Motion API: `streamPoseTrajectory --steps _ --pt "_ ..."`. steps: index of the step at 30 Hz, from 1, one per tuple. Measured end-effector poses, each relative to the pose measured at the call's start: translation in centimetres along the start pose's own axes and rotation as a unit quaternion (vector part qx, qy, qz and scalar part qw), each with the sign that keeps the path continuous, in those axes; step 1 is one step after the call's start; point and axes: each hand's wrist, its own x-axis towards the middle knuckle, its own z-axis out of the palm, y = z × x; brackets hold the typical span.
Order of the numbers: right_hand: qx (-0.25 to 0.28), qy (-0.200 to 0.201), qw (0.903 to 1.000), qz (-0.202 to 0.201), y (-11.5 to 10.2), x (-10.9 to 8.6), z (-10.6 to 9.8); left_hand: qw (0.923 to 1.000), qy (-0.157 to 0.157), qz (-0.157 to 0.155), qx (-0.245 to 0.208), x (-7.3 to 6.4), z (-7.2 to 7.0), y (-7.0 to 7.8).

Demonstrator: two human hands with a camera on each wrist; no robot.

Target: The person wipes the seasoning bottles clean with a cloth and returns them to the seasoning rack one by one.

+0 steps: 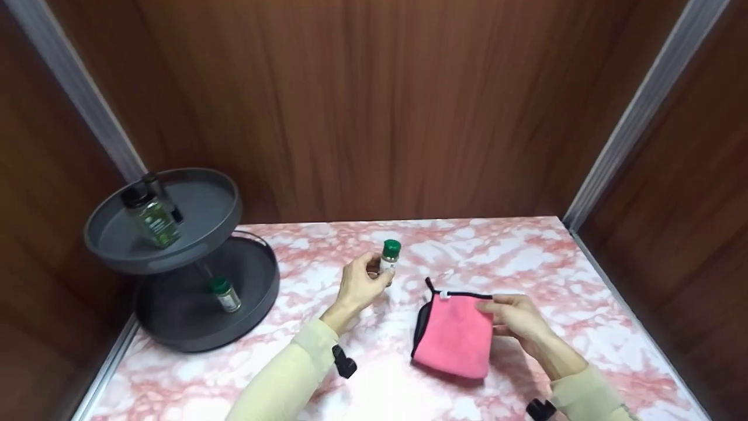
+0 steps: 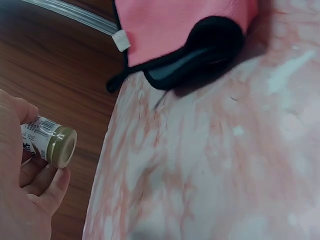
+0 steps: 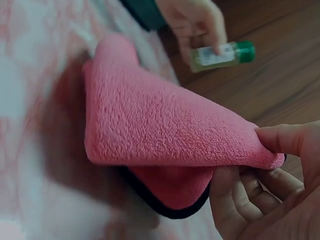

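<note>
My left hand grips a small spice jar with a green cap and a white label, upright above the table in the head view. Its yellowish base shows in the left wrist view, with fingers and thumb around the label. To the right, my right hand pinches a folded pink cloth by its upper right corner. This cloth is fluffy, with black edging and a small white tag. In the right wrist view the thumb lies on top of the fold and the fingers beneath it.
A dark two-tier round stand is at the left. Its upper tray holds a green bottle with a black cap and a slim dark bottle. Another green-capped jar stands on the lower tray. Wooden panels enclose the marbled table.
</note>
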Motion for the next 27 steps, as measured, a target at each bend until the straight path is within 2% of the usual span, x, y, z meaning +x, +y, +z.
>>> streamPoseTrajectory --steps 3,6,10,13,16,21,27 --pt "0.012 -0.004 0.9999 -0.008 -1.4 -0.5 -0.2 0.9998 0.004 0.012 0.016 -0.5 -1.0 0.2" --pt "0.032 0.008 0.9993 -0.019 -2.4 -0.9 -0.2 0.9991 0.015 0.008 0.038 -1.2 -1.8 0.4" --pt "0.049 0.040 0.9973 -0.038 -3.1 -1.3 0.2 0.9994 0.025 -0.004 0.025 -2.4 -2.1 0.9" --pt "0.050 0.062 0.9962 -0.034 -3.0 -1.6 0.5 0.9999 0.007 -0.007 0.006 -3.6 -1.8 1.5" --pt "0.054 0.080 0.9945 -0.041 -3.1 -1.6 1.1 0.9998 -0.017 0.005 -0.008 -4.3 -1.7 2.7" --pt "0.045 0.087 0.9908 -0.093 -4.5 -1.3 2.8 0.9991 -0.029 0.027 -0.016 -4.7 -2.4 4.7" --pt "0.022 0.098 0.9845 -0.144 -6.4 -1.0 5.1 0.9978 -0.051 0.039 0.016 -5.2 -3.1 5.6"
